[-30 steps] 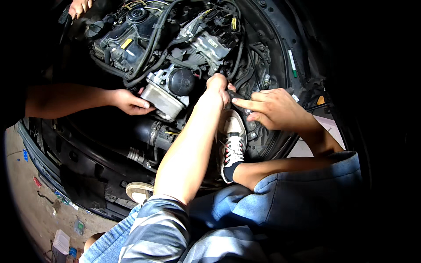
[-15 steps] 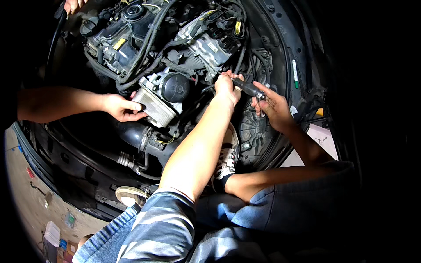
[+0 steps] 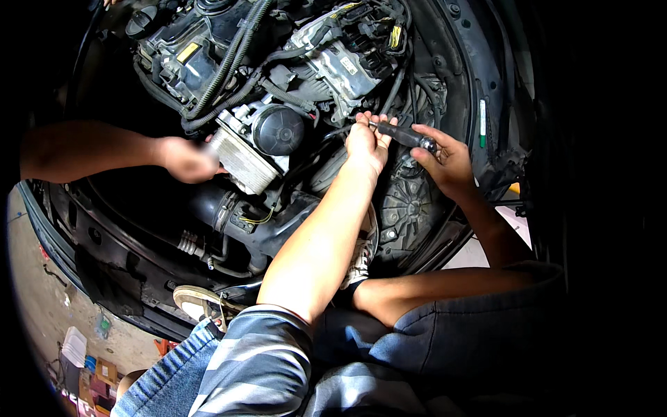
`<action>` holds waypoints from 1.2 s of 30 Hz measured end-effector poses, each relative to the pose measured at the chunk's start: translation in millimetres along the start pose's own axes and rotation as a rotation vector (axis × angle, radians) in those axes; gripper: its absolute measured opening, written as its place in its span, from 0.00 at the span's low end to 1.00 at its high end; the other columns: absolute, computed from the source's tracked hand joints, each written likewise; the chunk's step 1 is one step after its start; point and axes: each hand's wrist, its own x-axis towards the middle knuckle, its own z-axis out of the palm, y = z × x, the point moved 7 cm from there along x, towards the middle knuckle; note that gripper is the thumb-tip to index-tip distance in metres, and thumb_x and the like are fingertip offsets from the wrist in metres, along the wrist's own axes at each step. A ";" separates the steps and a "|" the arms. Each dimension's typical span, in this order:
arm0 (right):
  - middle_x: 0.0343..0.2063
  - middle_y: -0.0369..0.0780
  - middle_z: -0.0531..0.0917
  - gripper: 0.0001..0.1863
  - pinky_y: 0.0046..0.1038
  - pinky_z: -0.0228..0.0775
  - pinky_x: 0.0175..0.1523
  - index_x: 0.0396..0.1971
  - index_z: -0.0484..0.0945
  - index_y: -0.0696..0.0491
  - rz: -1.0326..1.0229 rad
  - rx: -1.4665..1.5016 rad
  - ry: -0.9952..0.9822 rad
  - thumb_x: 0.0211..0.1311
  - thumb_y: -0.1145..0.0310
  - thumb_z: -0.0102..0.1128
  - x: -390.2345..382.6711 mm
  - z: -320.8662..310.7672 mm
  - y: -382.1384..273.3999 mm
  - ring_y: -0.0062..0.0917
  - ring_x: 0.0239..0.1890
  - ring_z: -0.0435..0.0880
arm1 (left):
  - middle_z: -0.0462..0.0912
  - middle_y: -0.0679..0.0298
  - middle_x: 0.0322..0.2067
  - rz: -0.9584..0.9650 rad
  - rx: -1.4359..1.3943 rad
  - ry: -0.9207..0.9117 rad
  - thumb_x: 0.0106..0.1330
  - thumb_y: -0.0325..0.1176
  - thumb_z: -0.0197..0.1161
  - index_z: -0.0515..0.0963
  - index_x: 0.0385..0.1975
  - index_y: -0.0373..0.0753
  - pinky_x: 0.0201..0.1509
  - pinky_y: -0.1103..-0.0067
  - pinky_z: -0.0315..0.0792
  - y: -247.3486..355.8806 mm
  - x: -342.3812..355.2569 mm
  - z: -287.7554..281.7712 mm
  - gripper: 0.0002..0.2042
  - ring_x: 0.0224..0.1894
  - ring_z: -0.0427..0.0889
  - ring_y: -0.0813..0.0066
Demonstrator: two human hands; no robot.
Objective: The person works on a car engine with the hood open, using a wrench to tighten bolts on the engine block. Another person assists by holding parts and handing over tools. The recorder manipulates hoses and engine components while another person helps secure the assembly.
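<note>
Since the earlier frame the view had drawn closer over the engine bay, and the dark-handled tool (image 3: 401,133) had come to lie between both of the wearer's hands rather than in the right alone. Left hand (image 3: 366,142), on the long forearm rising from the striped sleeve (image 3: 260,358), was closed with fingertips pinched about the tool's thin metal end, near the black hoses (image 3: 233,52). Right hand (image 3: 445,158) curled about the handle's butt end, fingers partly bent, thumb on top; grip looked loose rather than clenched. Tool's long axis ran nearly level, left to right, tipped slightly down toward the right hand, working end pointing toward the left hand and the engine centre. Both hands touched it; the left sat nearer the tip, the right nearer the fender side. Tool hung just above the ribbed round housing (image 3: 406,208). Another person's hand (image 3: 186,160) reached in from the left edge, blurred, touching the finned silver block (image 3: 240,161) beside the round black cap (image 3: 278,130); its grip could not be told. A shoe (image 3: 198,302) showed below the bumper (image 3: 104,278).
</note>
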 end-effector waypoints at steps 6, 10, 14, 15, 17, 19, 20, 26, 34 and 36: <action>0.38 0.38 0.83 0.19 0.17 0.72 0.42 0.48 0.77 0.64 -0.075 -0.163 0.041 0.58 0.73 0.66 5.8 -3.9 -6.7 0.13 0.37 0.78 | 0.73 0.66 0.26 0.033 0.013 -0.036 0.75 0.37 0.45 0.70 0.31 0.39 0.51 0.62 0.80 1.6 0.7 7.5 0.12 0.33 0.77 0.70; 0.36 0.39 0.85 0.18 0.18 0.72 0.42 0.48 0.78 0.63 -0.119 -0.251 0.025 0.59 0.73 0.66 14.2 -5.2 -14.9 0.13 0.36 0.79 | 0.73 0.64 0.26 0.036 0.015 -0.045 0.74 0.31 0.42 0.68 0.30 0.40 0.51 0.60 0.80 7.4 2.9 8.9 0.10 0.32 0.78 0.68; 0.36 0.44 0.85 0.16 0.21 0.74 0.37 0.47 0.78 0.60 -0.139 -0.449 -0.099 0.59 0.72 0.64 29.9 2.6 -35.4 0.18 0.32 0.83 | 0.74 0.63 0.27 0.048 -0.004 -0.014 0.74 0.31 0.40 0.65 0.30 0.40 0.52 0.57 0.79 15.0 2.6 8.2 0.09 0.36 0.79 0.66; 0.37 0.45 0.85 0.15 0.24 0.74 0.37 0.46 0.78 0.59 -0.115 -0.525 -0.158 0.59 0.72 0.62 34.1 9.3 -53.1 0.22 0.33 0.84 | 0.75 0.62 0.29 0.022 -0.029 -0.038 0.75 0.31 0.39 0.64 0.31 0.40 0.52 0.57 0.79 17.7 5.8 6.8 0.09 0.38 0.79 0.65; 0.35 0.44 0.83 0.14 0.31 0.74 0.40 0.44 0.79 0.57 -0.567 -0.931 -0.272 0.58 0.70 0.60 37.4 15.2 -83.3 0.35 0.34 0.83 | 0.76 0.62 0.32 -0.010 -0.064 -0.060 0.75 0.31 0.38 0.63 0.34 0.39 0.52 0.58 0.79 12.0 3.6 14.0 0.08 0.39 0.79 0.65; 0.28 0.40 0.76 0.15 0.33 0.69 0.45 0.43 0.79 0.54 -0.621 -1.154 -0.442 0.55 0.69 0.60 42.2 30.3 -96.4 0.35 0.35 0.76 | 0.76 0.61 0.35 -0.006 -0.089 -0.068 0.76 0.33 0.37 0.63 0.36 0.39 0.53 0.61 0.78 14.5 4.4 11.8 0.09 0.40 0.79 0.64; 0.29 0.39 0.76 0.15 0.33 0.68 0.47 0.44 0.79 0.53 -0.703 -1.199 -0.510 0.55 0.69 0.60 42.0 39.2 -104.6 0.33 0.36 0.75 | 0.76 0.60 0.36 -0.022 -0.092 -0.092 0.77 0.33 0.37 0.63 0.36 0.38 0.53 0.62 0.78 15.6 6.2 10.8 0.09 0.40 0.79 0.64; 0.30 0.36 0.76 0.17 0.31 0.64 0.50 0.46 0.79 0.51 -0.763 -1.288 -0.666 0.54 0.71 0.60 44.3 52.2 -106.8 0.29 0.39 0.74 | 0.76 0.59 0.38 -0.075 -0.071 -0.109 0.77 0.39 0.39 0.68 0.40 0.34 0.55 0.63 0.77 15.9 10.6 1.8 0.14 0.44 0.79 0.64; 0.38 0.44 0.83 0.16 0.37 0.72 0.49 0.48 0.78 0.53 -0.460 -0.918 -0.430 0.59 0.67 0.58 48.1 24.3 -74.7 0.41 0.42 0.81 | 0.77 0.63 0.36 -0.084 0.134 -0.068 0.78 0.40 0.37 0.69 0.38 0.38 0.53 0.63 0.75 11.8 13.7 4.7 0.15 0.42 0.80 0.64; 0.33 0.41 0.81 0.17 0.35 0.73 0.45 0.48 0.78 0.50 -0.524 -1.263 -0.603 0.59 0.66 0.59 43.5 35.9 -74.6 0.37 0.37 0.81 | 0.78 0.65 0.35 -0.068 0.076 -0.058 0.78 0.41 0.38 0.70 0.38 0.40 0.52 0.65 0.75 10.6 13.4 2.5 0.15 0.42 0.79 0.66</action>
